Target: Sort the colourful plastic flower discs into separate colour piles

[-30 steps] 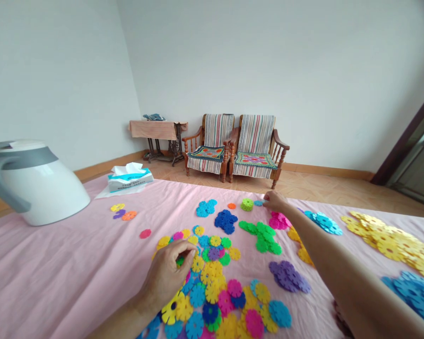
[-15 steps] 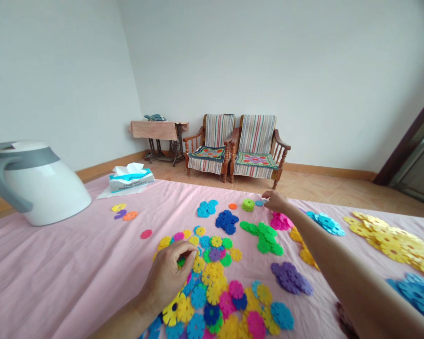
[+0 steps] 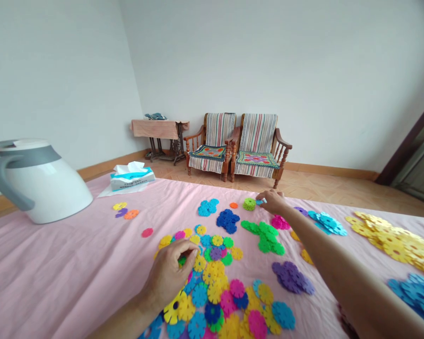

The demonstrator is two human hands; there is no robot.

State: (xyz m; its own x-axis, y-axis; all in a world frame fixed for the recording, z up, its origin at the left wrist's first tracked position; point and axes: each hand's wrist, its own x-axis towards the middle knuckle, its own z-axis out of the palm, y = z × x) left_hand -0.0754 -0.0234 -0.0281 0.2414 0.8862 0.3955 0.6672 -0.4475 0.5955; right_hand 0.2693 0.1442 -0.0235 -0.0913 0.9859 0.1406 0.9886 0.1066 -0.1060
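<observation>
My left hand (image 3: 173,264) is curled above a mixed pile of notched plastic snowflake discs (image 3: 215,277), thumb and fingertips together. Whatever it may hold is hidden; a green disc shows through the loop of its fingers. My right hand (image 3: 273,200) stretches to the far edge of the cloth, its fingers closed. A small pale piece at its fingertips is too small to make out. Touching or close by the fingertips lies a light blue disc (image 3: 259,202). Just left of that is a lime green stack of discs (image 3: 249,204). Pink discs (image 3: 280,222) lie below the right hand.
Single-colour heaps surround the mixed pile: dark blue (image 3: 228,220), green (image 3: 265,236), purple (image 3: 292,278) and yellow (image 3: 392,238). A white jug (image 3: 53,188) and a tissue box (image 3: 132,180) stand left on the pink cloth (image 3: 92,263). Beyond are two wooden chairs (image 3: 256,141).
My right hand has shifted slightly left, its fingertips now at the light blue disc by the lime green stack. The left hand has stayed in place.
</observation>
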